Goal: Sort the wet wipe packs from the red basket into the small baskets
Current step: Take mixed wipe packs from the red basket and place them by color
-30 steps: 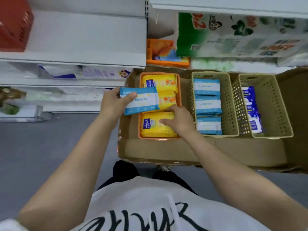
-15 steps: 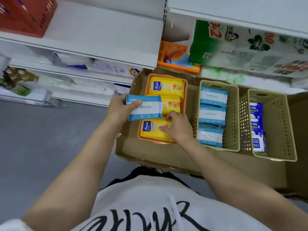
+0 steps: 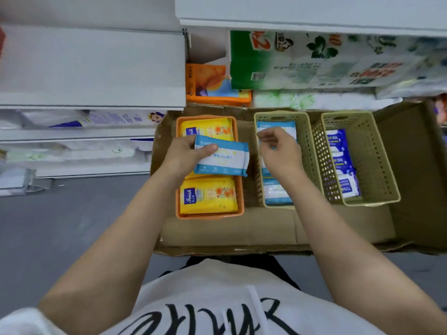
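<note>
my left hand (image 3: 183, 157) grips a light blue wipe pack (image 3: 221, 158) by its left end, thumb laid across the top face and the other fingers tucked underneath, so the pack sticks out flat to the right of the grip. i judge it is held this way to keep the label up and the long edge lined up with the packs already sorted. directly below the grip sits the orange basket (image 3: 239, 187), filled with yellow packs (image 3: 208, 196), one showing past the near side of my hand and one past the far side; the blue pack does not belong there, it only hangs above them. my left forearm comes in from the lower left, wrist fairly straight. just right of the pack's free end my right hand (image 3: 278, 153) hovers over the middle beige basket (image 3: 308, 151), fingers loosely curled with thumb and forefinger near each other, holding nothing that i can see; it looks poised to receive the pack or guide it down. below that hand lie matching light blue packs (image 3: 275, 195), which is why i take this basket as the destination. further right of both grips, the right beige basket (image 3: 377, 163) holds dark blue packs (image 3: 343, 163) stacked along its left wall. all three baskets rest in a cardboard tray (image 3: 229, 234). the red basket is barely in view, if at all, so i cannot tell what remains in it.
</note>
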The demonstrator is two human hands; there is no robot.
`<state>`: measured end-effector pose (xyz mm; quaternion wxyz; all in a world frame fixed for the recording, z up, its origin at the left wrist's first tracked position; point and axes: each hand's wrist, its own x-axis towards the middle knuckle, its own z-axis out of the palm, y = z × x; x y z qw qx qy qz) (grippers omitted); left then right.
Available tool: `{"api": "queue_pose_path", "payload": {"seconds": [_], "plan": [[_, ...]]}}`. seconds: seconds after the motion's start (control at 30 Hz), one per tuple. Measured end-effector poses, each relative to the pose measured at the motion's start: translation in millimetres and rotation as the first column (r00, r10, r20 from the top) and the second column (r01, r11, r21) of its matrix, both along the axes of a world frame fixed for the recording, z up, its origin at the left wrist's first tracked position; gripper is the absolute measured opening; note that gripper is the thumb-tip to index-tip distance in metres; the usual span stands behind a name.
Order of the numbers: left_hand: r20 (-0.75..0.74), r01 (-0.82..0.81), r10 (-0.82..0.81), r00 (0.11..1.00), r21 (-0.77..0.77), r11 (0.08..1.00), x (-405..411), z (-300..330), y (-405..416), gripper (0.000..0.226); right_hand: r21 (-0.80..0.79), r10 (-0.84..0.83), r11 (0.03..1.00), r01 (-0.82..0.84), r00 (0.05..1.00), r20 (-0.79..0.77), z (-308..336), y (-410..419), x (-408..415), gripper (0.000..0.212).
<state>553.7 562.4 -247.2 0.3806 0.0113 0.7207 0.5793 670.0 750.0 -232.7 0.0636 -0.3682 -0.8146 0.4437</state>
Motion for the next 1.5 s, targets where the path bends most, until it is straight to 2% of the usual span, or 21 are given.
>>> {"api": "queue_pose_path", "payload": {"seconds": [0.1, 0.17, 0.27, 0.37, 0.43, 0.53, 0.6, 0.7, 0.83, 1.0, 1.13, 1.3, 1.5], "plan": [[-0.010, 0.128, -0.128, 0.992, 0.005, 0.992, 11, 6, 32, 0.016, -0.154, 0.216, 0.967, -0.206, 0.975, 0.056, 13, 24, 1, 0.036], [-0.031, 0.154, -0.153, 0.988, 0.028, 0.988, 20, 10, 54, 0.014, -0.245, 0.328, 0.924, -0.293, 0.938, 0.113, 15, 37, 4, 0.040], [-0.039, 0.132, -0.130, 0.991, 0.044, 0.990, 34, 11, 85, 0.017, -0.371, 0.359, 0.882, -0.292, 0.925, 0.126, 11, 66, 14, 0.028], [-0.002, -0.004, 0.004, 1.000, 0.028, 1.000, 56, -2, 114, 0.011, -0.421, 0.359, 0.865, -0.274, 0.924, 0.135, 4, 107, 26, 0.025], [-0.027, -0.106, 0.105, 0.994, -0.042, 0.993, 69, -18, 130, 0.011, -0.356, 0.351, 0.896, -0.266, 0.915, 0.200, -6, 136, 35, 0.025], [-0.079, -0.115, 0.098, 0.992, -0.242, 0.963, 87, -43, 143, 0.037, -0.205, 0.393, 0.918, -0.339, 0.850, 0.351, -31, 163, 43, 0.036], [-0.094, -0.108, 0.083, 0.992, -0.305, 0.946, 101, -55, 146, 0.045, -0.141, 0.498, 0.860, -0.490, 0.748, 0.439, -46, 165, 45, 0.041], [-0.152, -0.154, 0.111, 0.982, -0.314, 0.937, 117, -66, 145, 0.042, -0.139, 0.628, 0.736, -0.662, 0.591, 0.507, -70, 155, 48, 0.041], [-0.150, -0.200, 0.155, 0.976, -0.361, 0.911, 126, -73, 146, 0.041, -0.161, 0.688, 0.658, -0.735, 0.501, 0.525, -96, 138, 54, 0.044], [-0.079, -0.218, 0.204, 0.976, -0.332, 0.918, 132, -76, 145, 0.039, -0.104, 0.648, 0.657, -0.746, 0.489, 0.584, -114, 126, 61, 0.041], [-0.050, -0.238, 0.234, 0.971, -0.299, 0.924, 134, -76, 143, 0.039, -0.014, 0.594, 0.690, -0.724, 0.555, 0.582, -115, 123, 65, 0.037], [-0.039, -0.237, 0.236, 0.971, -0.298, 0.925, 135, -74, 142, 0.040, 0.137, 0.593, 0.618, -0.775, 0.573, 0.565, -115, 121, 71, 0.037], [-0.051, -0.249, 0.246, 0.968, -0.309, 0.918, 136, -74, 144, 0.041, 0.214, 0.556, 0.603, -0.768, 0.598, 0.577, -117, 116, 75, 0.039]]}}
